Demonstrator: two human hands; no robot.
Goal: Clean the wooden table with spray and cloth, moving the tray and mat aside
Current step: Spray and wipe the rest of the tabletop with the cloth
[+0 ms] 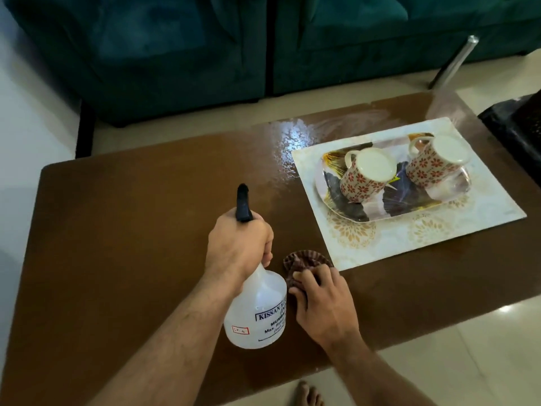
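Left hand (238, 244) grips spray bottle (257, 312), nozzle toward the wet patch left of the mat (409, 230). Right hand (323, 300) presses cloth (304, 260) on desk (131, 230) beside the mat's near corner. Tray (392, 197) sits on the mat. Mist lightly, wipe promptly.

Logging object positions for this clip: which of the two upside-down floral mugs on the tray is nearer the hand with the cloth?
The left white mug with red flowers, toward the tray's near-left end; the other red-flowered mug sits farther right and back.
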